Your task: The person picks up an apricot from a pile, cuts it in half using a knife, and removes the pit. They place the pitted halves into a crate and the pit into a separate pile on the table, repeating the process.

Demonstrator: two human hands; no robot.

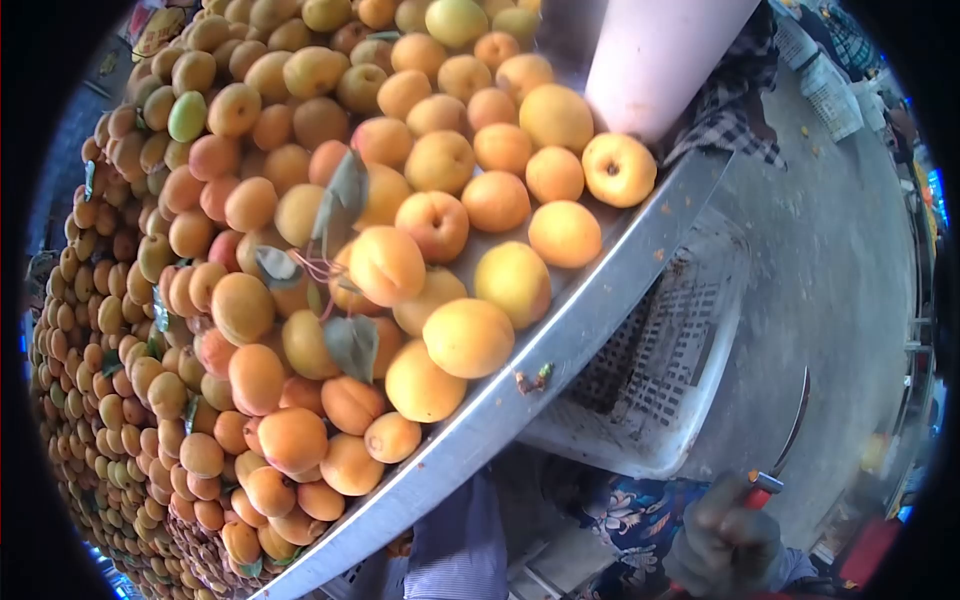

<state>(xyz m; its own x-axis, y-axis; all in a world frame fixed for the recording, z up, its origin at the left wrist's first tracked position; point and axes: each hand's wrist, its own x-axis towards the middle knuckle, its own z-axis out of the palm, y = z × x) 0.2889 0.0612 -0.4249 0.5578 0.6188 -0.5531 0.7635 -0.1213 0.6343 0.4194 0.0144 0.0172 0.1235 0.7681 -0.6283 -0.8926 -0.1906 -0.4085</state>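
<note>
At the bottom right, my right hand [725, 535] is in a grey glove and somewhat blurred. Its fingers are wrapped round a red-handled tool [766, 484] from which a thin, curved metal piece rises. My left hand is not in view. Orange and yellow apricots [468, 338], some with leaves, are heaped on a metal surface with a raised edge [560, 345]. The gloved hand is apart from the fruit, beyond this edge. A pale pink, tapered form [665, 60] comes down from the top and meets the apricots; what it is cannot be made out.
A dirty white plastic basket [715, 385] stands below the metal edge. Floral cloth [640, 515] lies near the gloved hand, and striped blue cloth [460, 540] shows at the bottom. Checked cloth [735, 95] hangs at the top. Light crates [830, 95] stand on the grey floor [840, 260].
</note>
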